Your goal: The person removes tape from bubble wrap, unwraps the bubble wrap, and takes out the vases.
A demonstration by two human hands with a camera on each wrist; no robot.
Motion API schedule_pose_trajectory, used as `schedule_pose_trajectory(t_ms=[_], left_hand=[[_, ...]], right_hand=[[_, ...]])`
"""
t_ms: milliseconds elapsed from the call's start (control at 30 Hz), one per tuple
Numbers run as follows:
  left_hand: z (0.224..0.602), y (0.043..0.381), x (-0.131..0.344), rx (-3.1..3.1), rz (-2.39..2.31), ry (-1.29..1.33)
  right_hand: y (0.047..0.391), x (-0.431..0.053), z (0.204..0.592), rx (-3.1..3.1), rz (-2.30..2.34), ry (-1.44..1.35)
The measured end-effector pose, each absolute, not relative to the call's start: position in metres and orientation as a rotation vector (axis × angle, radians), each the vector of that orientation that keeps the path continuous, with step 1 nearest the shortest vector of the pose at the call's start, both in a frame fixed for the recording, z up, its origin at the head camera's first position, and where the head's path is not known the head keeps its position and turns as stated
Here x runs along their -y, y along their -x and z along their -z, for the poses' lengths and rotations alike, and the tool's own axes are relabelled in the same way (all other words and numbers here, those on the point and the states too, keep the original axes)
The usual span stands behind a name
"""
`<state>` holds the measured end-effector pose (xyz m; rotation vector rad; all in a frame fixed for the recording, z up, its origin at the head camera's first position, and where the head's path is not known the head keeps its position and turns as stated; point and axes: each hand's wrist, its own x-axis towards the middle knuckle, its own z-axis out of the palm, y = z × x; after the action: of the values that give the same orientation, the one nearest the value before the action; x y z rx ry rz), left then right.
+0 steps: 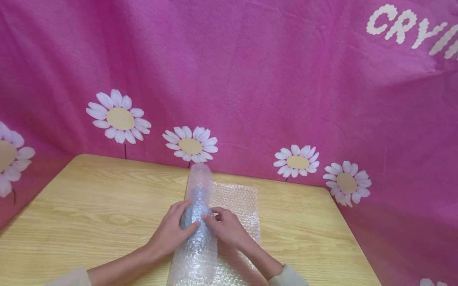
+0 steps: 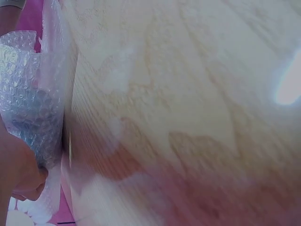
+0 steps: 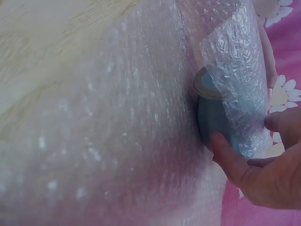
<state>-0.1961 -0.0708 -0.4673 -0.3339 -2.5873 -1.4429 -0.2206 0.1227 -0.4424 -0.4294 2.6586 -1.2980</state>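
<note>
On the left, the pale yellow wooden table [image 1: 89, 206] meets the pink cloth with white daisies [image 1: 232, 79]. Then comes the left hand [image 1: 171, 228], curved round the left side of the clear plastic bubble wrap [image 1: 198, 254], with thumb over the top. In the middle, inside the fold of this wrap, lies the blue-grey rounded vessel [image 3: 211, 117]; its rimmed end is uncovered. The plastic is hazy, so I cannot say surely if this end is base or mouth. Next is the right hand [image 1: 227, 226]: thumb on the wrap, one fingertip on the bare vessel, a narrow hold on both together. Farther right, the loose part of the wrap lies flat.

By my judgement, the vessel is stiff, smooth, a little slippery and perhaps breakable; the wrap is light and soft. Better to hold the widest body through the wrap, not the rim.
</note>
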Motion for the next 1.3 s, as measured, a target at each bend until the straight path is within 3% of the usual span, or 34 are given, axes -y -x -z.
schedule_pose_trajectory(t_ms=[633,1300], left_hand=[[0.466,0.190,0.092,2.522,1.852,0.285],[0.470,0.189,0.101,2.506,1.896,0.295]], right_hand=[[0.219,-0.106,0.439,-2.752,1.219,0.392],[0.216,-0.102,0.438,-2.683,1.302,0.430]])
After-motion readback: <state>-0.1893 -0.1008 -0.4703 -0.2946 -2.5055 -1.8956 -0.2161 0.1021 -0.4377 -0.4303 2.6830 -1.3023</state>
